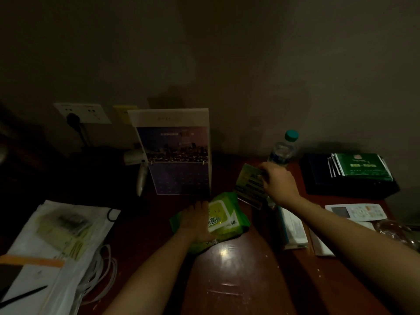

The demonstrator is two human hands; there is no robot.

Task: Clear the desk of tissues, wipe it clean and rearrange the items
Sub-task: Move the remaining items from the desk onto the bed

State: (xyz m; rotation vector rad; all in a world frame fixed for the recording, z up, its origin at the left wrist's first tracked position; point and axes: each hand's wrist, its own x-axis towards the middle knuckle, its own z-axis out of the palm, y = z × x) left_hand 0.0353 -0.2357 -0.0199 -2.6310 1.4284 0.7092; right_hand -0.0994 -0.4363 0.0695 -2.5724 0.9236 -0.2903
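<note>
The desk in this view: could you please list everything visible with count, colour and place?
desk: one, reddish-brown, under everything
wet wipes pack: one, green, desk centre
card: one, green and dark, right of the pack
water bottle: one, clear with teal cap, back right
calendar: one, white and blue, standing back centre
tray: one, black, back right
packets: several, green, on the tray
remote control: one, white, right side
wall socket: one, white, back left wall
cable: one, white, front left
hands: two; left hand rests flat on the wet wipes pack, right hand pinches the card
</note>
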